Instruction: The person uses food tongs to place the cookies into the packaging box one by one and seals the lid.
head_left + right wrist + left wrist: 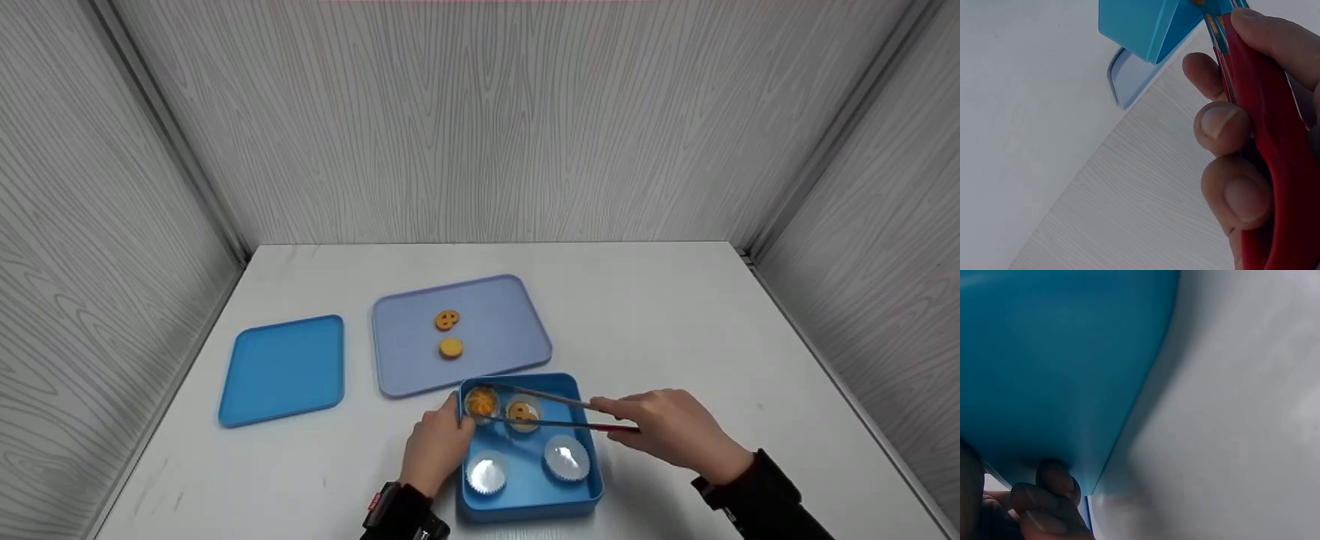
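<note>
Right hand [667, 424] grips tongs [551, 424] in the head view, their arms spread across the box [525, 450] with a tip to either side of the orange pastry [481, 402] in its far left cup; whether they touch it, I cannot tell. Left hand [439, 446] holds the box's left wall. Also inside are a holed cookie [519, 409] in a cup beside the pastry and two shiny cups nearer the person. Beyond, on the surface [675, 315], a lilac tray [502, 322] carries two cookies; left of it lies a blue tray [285, 371].

Left wrist view alone shows curled fingertips [1044, 498] against the box's outside.

Right wrist view reveals the tongs' long red handle [1266, 112], barely visible from above, with fingers wrapped round it.
</note>
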### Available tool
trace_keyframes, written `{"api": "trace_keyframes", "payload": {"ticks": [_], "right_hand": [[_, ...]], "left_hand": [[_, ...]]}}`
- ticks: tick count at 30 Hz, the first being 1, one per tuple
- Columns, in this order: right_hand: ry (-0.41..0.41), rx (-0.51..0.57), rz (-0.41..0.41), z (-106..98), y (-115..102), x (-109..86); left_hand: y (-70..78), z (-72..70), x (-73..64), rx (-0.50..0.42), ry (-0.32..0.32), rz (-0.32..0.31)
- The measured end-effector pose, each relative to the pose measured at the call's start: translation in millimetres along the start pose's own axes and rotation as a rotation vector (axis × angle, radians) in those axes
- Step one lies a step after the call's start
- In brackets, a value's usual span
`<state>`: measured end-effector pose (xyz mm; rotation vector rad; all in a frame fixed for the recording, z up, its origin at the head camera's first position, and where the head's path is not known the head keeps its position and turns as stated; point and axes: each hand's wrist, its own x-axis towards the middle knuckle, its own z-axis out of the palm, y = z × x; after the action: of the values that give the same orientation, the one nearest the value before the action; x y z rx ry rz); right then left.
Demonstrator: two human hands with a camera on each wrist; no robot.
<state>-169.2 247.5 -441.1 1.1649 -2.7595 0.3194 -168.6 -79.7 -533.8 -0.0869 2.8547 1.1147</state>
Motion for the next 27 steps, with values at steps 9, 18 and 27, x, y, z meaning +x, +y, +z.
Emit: {"api": "trace_keyframes", "payload": {"ticks": [9, 18, 27], "right_hand": [[-0.004, 0.012, 0.012, 0, 0, -0.4], [-0.006, 0.014, 0.011, -4, 1, -2.4], [0.007, 0.043, 0.002, -13, 6, -7.8]], "left_hand": [[0.2, -1.9, -0.3, -0.033, -0.032, -0.021], [1.6, -4.3, -3.8, -0.052, -0.027, -0.027], [2.8, -2.9, -9.6, -0.057, -0.003, -0.013]]}}
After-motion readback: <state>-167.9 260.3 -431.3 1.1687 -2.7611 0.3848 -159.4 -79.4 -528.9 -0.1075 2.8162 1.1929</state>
